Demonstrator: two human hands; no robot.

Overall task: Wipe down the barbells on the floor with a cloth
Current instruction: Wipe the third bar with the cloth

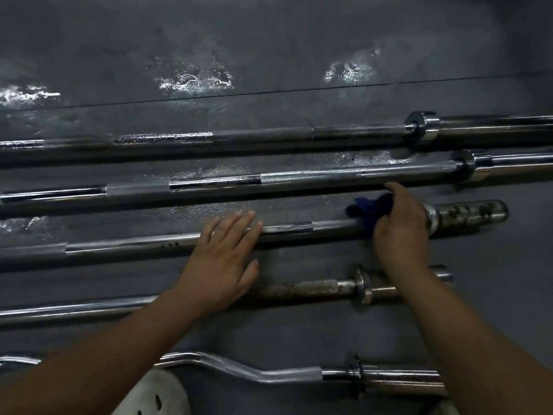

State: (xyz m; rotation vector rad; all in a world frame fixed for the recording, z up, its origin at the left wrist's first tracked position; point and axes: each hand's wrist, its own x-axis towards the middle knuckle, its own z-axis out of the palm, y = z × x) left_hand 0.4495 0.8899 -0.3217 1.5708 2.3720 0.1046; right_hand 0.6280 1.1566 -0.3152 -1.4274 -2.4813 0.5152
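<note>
currently, the scene:
bars: five barbells are laid side by side on the dark floor [269, 55]; the third barbell [134, 245] from the far side is the one being worked.
cloth: a blue cloth [369, 206] is wrapped over the third barbell near its right end, just inside the collar and the rust-spotted sleeve [469, 214].
right hand: the cloth is gripped by the right hand [401, 226], fingers curled over it and round the shaft; the fingertips are mostly hidden behind the cloth.
left hand: the left hand [224, 259] is laid flat, fingers straight and slightly spread, their tips resting on the third barbell's shaft; nothing is held.
risk, rolling: the bar is steadied only by flat fingertips, so it could be rolled toward the second barbell [299, 178] if the wipe is pushed sideways rather than along the shaft.
risk, snagging: the cloth could be caught on the knurled section or dragged off if the grip is loosened mid-stroke.
risk, rust: grime from the sleeve could be smeared back onto the shaft if the same patch of cloth is used.
risk, wet floor: shiny patches are seen on the floor, possibly damp; a bracing palm could be slipped there.
risk, forearms: the rusty fourth barbell [314, 287] and the curl bar [269, 374] lie under the forearms and could be nudged.
</note>
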